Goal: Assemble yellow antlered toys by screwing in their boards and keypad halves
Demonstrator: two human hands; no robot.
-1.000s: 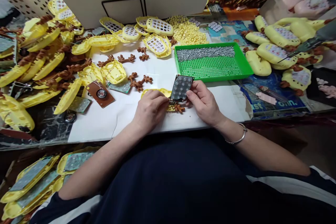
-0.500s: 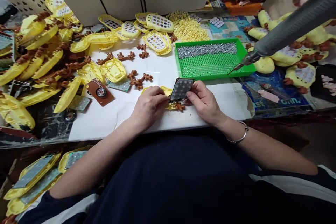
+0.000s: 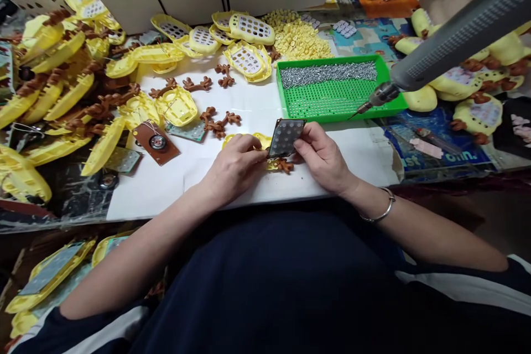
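Note:
My right hand (image 3: 323, 157) pinches the right edge of a dark circuit board (image 3: 286, 138) with rows of pale round dots, held tilted up. Close to the board's lower left corner is my left hand (image 3: 238, 166), its fingers bent together; what they grip is hidden. Beneath both hands a yellow plastic shell (image 3: 261, 140) lies on the white sheet, mostly covered by the left hand. A brown antler-shaped piece (image 3: 285, 165) sticks out at the shell's right end.
A green tray (image 3: 342, 117) of small screws stands behind my hands. An electric screwdriver (image 3: 452, 33) hangs at upper right. Yellow shells (image 3: 62, 105) and brown antler pieces are heaped at left, with a brown board (image 3: 155, 144) bearing a speaker. Finished-looking yellow toys (image 3: 477, 113) lie at right.
The view has shifted slightly. Both hands stay nearly in place, and the circuit board remains tilted up in my right hand.

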